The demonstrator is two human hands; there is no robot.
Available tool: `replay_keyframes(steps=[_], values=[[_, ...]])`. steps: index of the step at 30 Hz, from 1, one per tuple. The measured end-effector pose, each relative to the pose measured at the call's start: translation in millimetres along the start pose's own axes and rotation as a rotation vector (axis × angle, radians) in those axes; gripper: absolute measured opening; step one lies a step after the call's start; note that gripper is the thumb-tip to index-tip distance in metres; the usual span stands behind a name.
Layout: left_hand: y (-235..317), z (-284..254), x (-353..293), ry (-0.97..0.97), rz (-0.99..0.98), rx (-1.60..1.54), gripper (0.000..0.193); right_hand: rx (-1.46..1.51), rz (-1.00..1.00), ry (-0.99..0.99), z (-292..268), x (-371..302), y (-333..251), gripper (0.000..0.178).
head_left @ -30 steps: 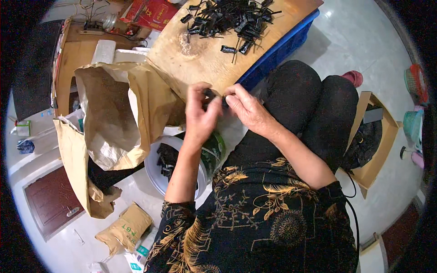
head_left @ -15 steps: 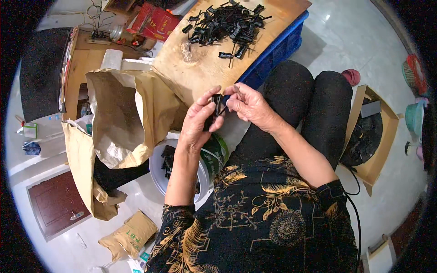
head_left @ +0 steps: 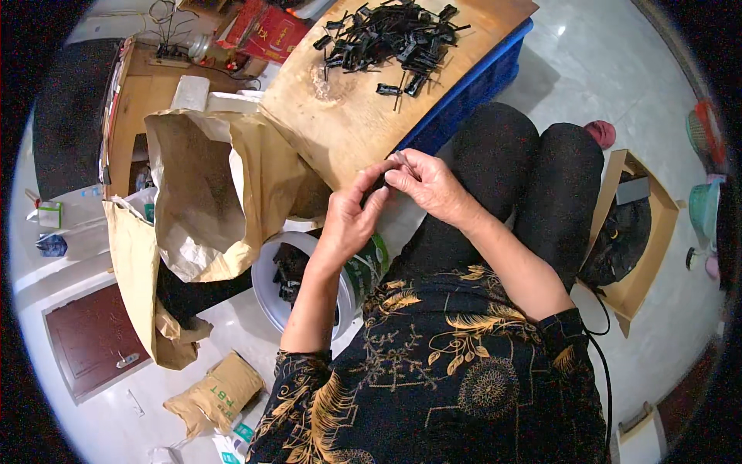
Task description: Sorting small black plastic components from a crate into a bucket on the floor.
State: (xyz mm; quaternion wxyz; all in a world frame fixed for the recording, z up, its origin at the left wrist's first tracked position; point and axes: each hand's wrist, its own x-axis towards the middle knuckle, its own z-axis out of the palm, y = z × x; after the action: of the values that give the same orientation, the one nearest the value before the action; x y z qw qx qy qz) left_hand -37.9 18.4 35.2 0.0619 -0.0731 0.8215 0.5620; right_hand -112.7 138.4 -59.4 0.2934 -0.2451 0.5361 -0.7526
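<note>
My left hand (head_left: 352, 215) and my right hand (head_left: 434, 185) meet above my lap, beside the wooden board's near corner. A small black plastic part (head_left: 376, 185) is between the left thumb and fingers, mostly hidden by them. Thumb and fingers of the right hand are pinched together at its upper end, touching the left fingertips. Beyond them, a heap of similar black plastic parts (head_left: 390, 40) with thin stems lies on the wooden board (head_left: 325, 127). Below my left forearm stands a white and green bucket (head_left: 267, 298), with more black pieces (head_left: 287, 267) inside.
A blue crate (head_left: 471, 89) supports the board. Left of it gapes a large brown paper bag (head_left: 251, 182). A smaller tan bag (head_left: 216, 394) lies on the floor. At right, a cardboard box (head_left: 661, 232) holds a black bundle. My knees (head_left: 502, 155) are close to the crate.
My left hand has turned and closed in towards the right, so the fingertips now meet. The black part, plainly visible earlier, is now largely covered. The view has shifted slightly.
</note>
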Motion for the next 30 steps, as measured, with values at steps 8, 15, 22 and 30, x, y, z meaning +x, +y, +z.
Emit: replay_keyframes(steps=[8,15,22,30], values=[[-25.9,12.4,3.4,0.309,-0.005,0.045,0.029,0.206,0.284,-0.035,9.3,-6.5,-37.1,0.040],[-35.6,15.2,11.0,0.319,-0.022,0.033,0.030,0.136,0.238,0.004,10.0,-1.8,-26.5,0.038],[-38.1,18.6,14.2,0.363,-0.047,0.079,0.029,0.071,0.180,0.083,12.1,2.6,-19.2,0.030],[-41.6,3.6,1.3,0.457,0.059,0.340,0.026,0.048,0.372,-0.082,22.0,14.0,-22.5,0.024]])
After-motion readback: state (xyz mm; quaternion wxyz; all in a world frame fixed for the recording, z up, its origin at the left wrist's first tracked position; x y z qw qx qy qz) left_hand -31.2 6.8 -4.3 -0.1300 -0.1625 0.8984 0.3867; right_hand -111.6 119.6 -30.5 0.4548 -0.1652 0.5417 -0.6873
